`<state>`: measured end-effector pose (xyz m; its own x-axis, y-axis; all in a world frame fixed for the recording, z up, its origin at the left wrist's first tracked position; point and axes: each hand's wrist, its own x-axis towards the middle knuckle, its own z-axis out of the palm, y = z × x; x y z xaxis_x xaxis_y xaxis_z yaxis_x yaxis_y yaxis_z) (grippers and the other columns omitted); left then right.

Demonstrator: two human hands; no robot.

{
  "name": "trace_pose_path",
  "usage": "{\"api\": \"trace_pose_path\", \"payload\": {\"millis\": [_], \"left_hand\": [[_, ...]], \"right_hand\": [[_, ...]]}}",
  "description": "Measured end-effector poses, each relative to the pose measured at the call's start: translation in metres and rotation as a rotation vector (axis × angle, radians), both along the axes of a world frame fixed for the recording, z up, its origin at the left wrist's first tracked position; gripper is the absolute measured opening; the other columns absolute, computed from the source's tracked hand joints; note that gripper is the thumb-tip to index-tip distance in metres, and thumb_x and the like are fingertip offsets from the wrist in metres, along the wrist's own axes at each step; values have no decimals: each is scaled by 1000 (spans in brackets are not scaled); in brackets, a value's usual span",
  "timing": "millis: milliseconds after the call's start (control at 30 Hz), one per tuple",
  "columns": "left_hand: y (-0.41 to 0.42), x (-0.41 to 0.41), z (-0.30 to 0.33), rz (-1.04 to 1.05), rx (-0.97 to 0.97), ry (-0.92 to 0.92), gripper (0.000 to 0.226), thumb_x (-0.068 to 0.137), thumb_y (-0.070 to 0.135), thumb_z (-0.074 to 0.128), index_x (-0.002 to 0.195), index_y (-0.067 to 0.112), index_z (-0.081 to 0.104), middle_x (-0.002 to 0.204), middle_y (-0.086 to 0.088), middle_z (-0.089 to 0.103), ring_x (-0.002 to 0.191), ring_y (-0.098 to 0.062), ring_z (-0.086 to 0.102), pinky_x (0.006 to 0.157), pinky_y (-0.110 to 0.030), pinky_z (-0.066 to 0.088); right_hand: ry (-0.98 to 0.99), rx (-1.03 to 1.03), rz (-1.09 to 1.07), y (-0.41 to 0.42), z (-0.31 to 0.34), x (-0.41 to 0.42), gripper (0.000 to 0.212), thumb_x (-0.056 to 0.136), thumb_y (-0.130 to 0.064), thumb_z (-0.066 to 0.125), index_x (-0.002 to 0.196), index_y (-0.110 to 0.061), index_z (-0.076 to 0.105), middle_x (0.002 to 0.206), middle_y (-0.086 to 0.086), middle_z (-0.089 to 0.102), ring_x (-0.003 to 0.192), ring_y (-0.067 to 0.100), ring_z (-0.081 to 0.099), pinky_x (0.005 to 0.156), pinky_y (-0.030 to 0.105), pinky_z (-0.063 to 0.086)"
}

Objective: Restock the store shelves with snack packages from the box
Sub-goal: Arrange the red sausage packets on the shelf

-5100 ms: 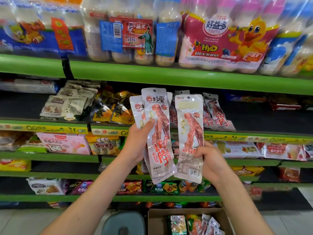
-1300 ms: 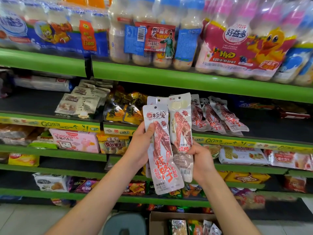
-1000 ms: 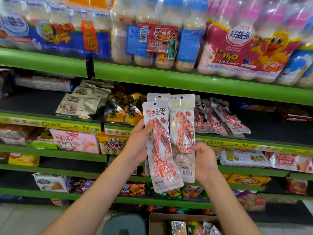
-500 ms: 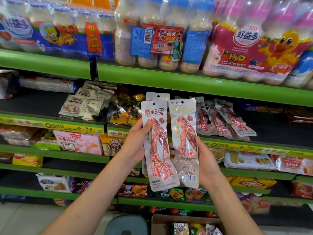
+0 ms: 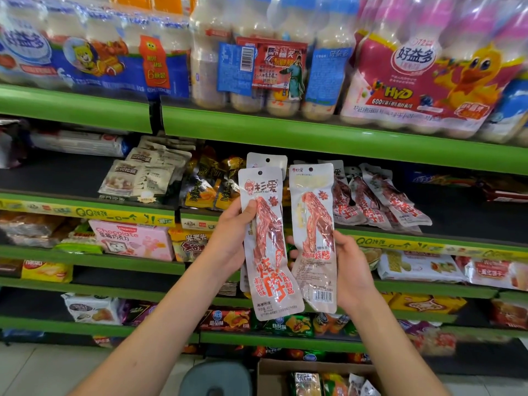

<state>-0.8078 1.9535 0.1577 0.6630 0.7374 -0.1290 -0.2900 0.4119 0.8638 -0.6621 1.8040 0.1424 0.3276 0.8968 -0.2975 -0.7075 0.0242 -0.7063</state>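
Note:
My left hand (image 5: 228,238) grips a small stack of long white-and-red snack packages (image 5: 271,252), upright, printed side toward me; at least one more pack shows behind the front one. My right hand (image 5: 348,270) holds a single matching package (image 5: 313,238) upright beside them, its back with a barcode facing me. Both are raised in front of the second shelf (image 5: 414,244), where several identical packages (image 5: 380,198) lie leaning. The cardboard box (image 5: 274,375) with more snack packs sits on the floor at the bottom edge.
A green shelf (image 5: 285,132) above carries shrink-wrapped drink bottle packs (image 5: 428,70). Beige nut packs (image 5: 143,175) and dark yellow packs (image 5: 211,184) lie left of the red ones. Lower shelves hold a pink chocolate box (image 5: 131,238) and mixed snacks. A grey stool (image 5: 217,378) stands beside the box.
My hands have drawn slightly apart, so the single package now stands clear to the right of the left-hand stack instead of overlapping it. The view has shifted a little left.

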Motion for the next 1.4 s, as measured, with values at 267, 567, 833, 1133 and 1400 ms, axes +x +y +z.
{"api": "trace_pose_path", "payload": {"millis": [267,567,833,1133,1400], "left_hand": [[4,-4,-1,-10,-30,-11,27,105,25,47,126,26,63,117,-2,75,105,-20,73,72,-34,61],[8,-10,2,20,-41,-49,25,105,24,47,122,23,65,115,-4,76,101,-21,74,66,-31,61],[7,-2,5,8,-53,-17,25,105,25,47,125,23,63,117,-4,75,105,-22,73,72,-36,61],[5,21,10,18,-47,2,23,105,23,50,123,18,64,113,-7,76,101,-23,74,72,-36,60],[-8,45,11,30,-15,-42,19,102,19,56,119,21,64,112,-7,76,101,-24,74,74,-37,61]], "right_hand": [[-424,-251,-159,-3,25,17,31,90,-46,64,118,-33,69,105,6,75,77,17,66,68,34,53],[-1573,-687,-176,66,62,67,43,100,-47,43,139,-33,54,131,8,62,112,32,60,97,44,48],[-1692,-868,82,105,40,78,38,99,-47,42,121,-27,66,110,2,68,101,23,62,97,44,49],[-1650,-321,-270,49,45,32,34,98,-28,53,131,-22,60,127,-7,60,117,10,56,100,38,48],[-1431,-304,-65,9,19,-37,81,78,-46,77,140,-47,25,130,-26,47,108,-5,55,85,23,50]]}}
